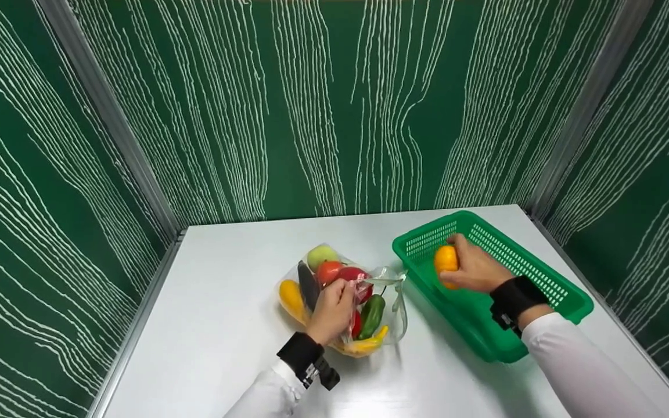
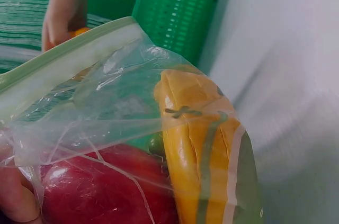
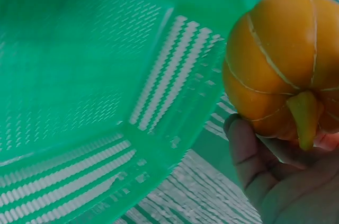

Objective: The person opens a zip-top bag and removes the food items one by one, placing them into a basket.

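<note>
My right hand (image 1: 479,268) grips a small orange pumpkin (image 3: 288,65) over the far left part of a green plastic basket (image 1: 561,290). The pumpkin's ribs and stubby stem show in the right wrist view. With my left hand (image 1: 334,307) I pinch the edge of a clear zip bag (image 2: 122,102), whose mouth faces the basket. Inside the bag are a green pepper (image 1: 373,316), yellow bananas (image 1: 363,346), a dark long vegetable (image 1: 308,285), a green apple (image 1: 322,255), a tomato (image 1: 328,271) and a red round item (image 2: 106,187). My left hand hides part of the contents.
The bag and basket stand on a white table (image 1: 212,325). Green panels with white wavy lines (image 1: 369,116) enclose its back and sides, joined by grey metal posts (image 1: 108,116). The basket lies slantwise near the right table edge.
</note>
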A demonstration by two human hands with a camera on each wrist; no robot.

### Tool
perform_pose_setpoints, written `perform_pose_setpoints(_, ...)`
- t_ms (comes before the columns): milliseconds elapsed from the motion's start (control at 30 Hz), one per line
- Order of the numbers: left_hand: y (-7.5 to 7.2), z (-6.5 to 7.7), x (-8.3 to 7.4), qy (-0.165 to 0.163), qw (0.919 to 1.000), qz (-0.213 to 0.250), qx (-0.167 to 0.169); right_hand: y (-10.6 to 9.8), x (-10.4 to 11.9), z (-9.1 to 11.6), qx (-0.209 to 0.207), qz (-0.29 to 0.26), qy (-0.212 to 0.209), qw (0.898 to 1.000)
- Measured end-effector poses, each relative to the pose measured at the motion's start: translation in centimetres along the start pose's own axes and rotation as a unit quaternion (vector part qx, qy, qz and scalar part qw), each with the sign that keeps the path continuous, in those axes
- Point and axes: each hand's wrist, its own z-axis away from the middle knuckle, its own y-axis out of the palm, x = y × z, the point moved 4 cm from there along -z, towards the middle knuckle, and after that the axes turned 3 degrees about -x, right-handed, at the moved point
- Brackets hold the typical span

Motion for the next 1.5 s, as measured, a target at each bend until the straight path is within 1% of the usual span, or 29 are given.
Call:
perform_pose_setpoints(133,0.2,0.1,0.0,-0.007,0.9998,0.017,0.009,0.3,-1.8,0.2,0.030,0.035,0.012,0.999)
perform_pose_setpoints(167,0.2,0.2,0.0,-0.008,0.9996,0.023,0.011,0.3,-2.3,0.3,0.042,0.039,0.014,0.998)
perform_pose_setpoints(233,0.3,0.2,0.0,-0.006,0.9997,0.022,0.012,0.6,-3.2,0.5,0.071,0.048,0.025,0.996)
perform_pose_setpoints(367,0.5,0.3,0.2,-0.005,0.9999,0.011,0.010,1.4,-5.2,1.0,0.128,0.064,0.060,0.988)
perform_pose_setpoints(467,0.7,0.3,0.3,-0.004,0.9999,0.010,0.010,2.0,-6.3,1.4,0.157,0.080,0.091,0.980)
perform_pose_setpoints(567,0.8,0.3,0.3,-0.004,0.9998,0.013,0.011,2.3,-6.4,2.1,0.177,0.100,0.116,0.972)
perform_pose_setpoints(633,0.8,0.4,0.4,-0.009,0.9995,0.024,0.018,2.4,-6.3,2.6,0.190,0.105,0.132,0.967)
perform_pose_setpoints(700,0.9,0.5,0.4,-0.014,0.9992,0.030,0.022,2.5,-6.3,3.1,0.205,0.099,0.154,0.962)
perform_pose_setpoints(800,1.0,0.6,0.5,-0.020,0.9989,0.035,0.024,2.8,-6.9,3.8,0.224,0.076,0.183,0.954)
perform_pose_setpoints(900,1.0,0.6,0.4,-0.019,0.9990,0.031,0.025,3.2,-7.5,4.2,0.234,0.074,0.194,0.950)
perform_pose_setpoints(933,1.0,0.7,0.4,-0.020,0.9990,0.030,0.026,3.3,-7.6,4.3,0.236,0.078,0.193,0.949)
perform_pose_setpoints(1000,0.9,0.6,0.4,-0.020,0.9991,0.027,0.027,3.5,-7.5,4.2,0.239,0.089,0.177,0.951)
perform_pose_setpoints(1067,0.8,0.5,0.3,-0.020,0.9991,0.026,0.027,3.7,-7.3,3.7,0.233,0.097,0.158,0.955)
perform_pose_setpoints(1100,0.7,0.5,0.3,-0.019,0.9992,0.025,0.026,3.8,-7.2,3.4,0.228,0.104,0.142,0.958)
perform_pose_setpoints(1200,0.5,0.4,0.1,-0.012,0.9995,0.016,0.024,4.0,-6.3,2.1,0.193,0.118,0.095,0.969)
perform_pose_setpoints(1300,0.2,0.3,0.1,-0.007,0.9995,0.016,0.026,3.7,-4.7,0.7,0.158,0.125,0.069,0.977)
perform_pose_setpoints(1367,0.1,0.3,0.2,-0.013,0.9991,0.025,0.031,3.4,-3.3,0.0,0.159,0.103,0.079,0.979)
perform_pose_setpoints(1400,0.1,0.3,0.2,-0.015,0.9989,0.029,0.032,3.3,-2.7,-0.2,0.168,0.093,0.087,0.978)
perform_pose_setpoints(1500,0.0,0.3,0.3,-0.026,0.9985,0.036,0.032,3.5,-1.1,-0.5,0.200,0.064,0.128,0.969)
